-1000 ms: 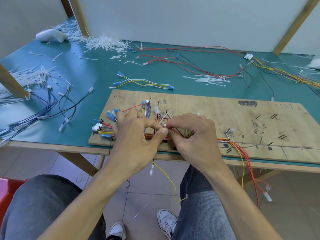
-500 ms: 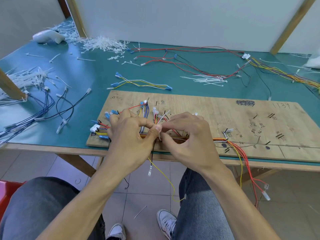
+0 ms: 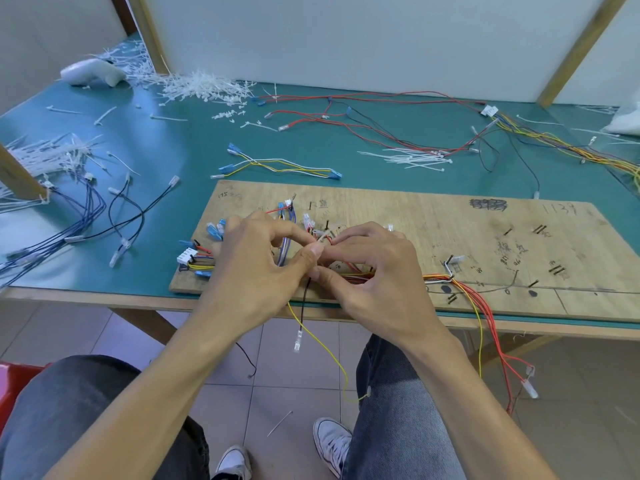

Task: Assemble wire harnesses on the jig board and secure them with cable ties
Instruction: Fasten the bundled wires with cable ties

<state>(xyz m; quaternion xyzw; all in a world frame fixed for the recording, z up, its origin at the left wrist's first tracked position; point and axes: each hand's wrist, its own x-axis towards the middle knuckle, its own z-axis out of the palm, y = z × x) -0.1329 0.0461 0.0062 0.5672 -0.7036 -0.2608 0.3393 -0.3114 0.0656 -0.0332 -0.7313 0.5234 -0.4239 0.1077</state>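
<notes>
A wooden jig board [image 3: 433,233] with nails and pen marks lies at the table's front edge. A wire harness [image 3: 446,280] of red, orange, yellow and white wires runs across its near side, and loose ends hang off the edge. Blue and white connectors [image 3: 195,254] fan out at the board's left end. My left hand [image 3: 256,268] and my right hand [image 3: 374,271] meet over the bundle. Both pinch a small white cable tie [image 3: 320,239] between thumb and fingertips. The bundle beneath my hands is mostly hidden.
Loose white cable ties [image 3: 412,157] lie behind the board, with larger heaps [image 3: 204,86] at the back left and along the left edge. Spare red, black, blue and yellow wire sets [image 3: 280,166] are spread over the green table [image 3: 166,150]. A white tool [image 3: 93,74] sits far left.
Both hands stay joined over the same spot of the bundle. The fingertips have shifted slightly around the tie. The camera view has tilted a little.
</notes>
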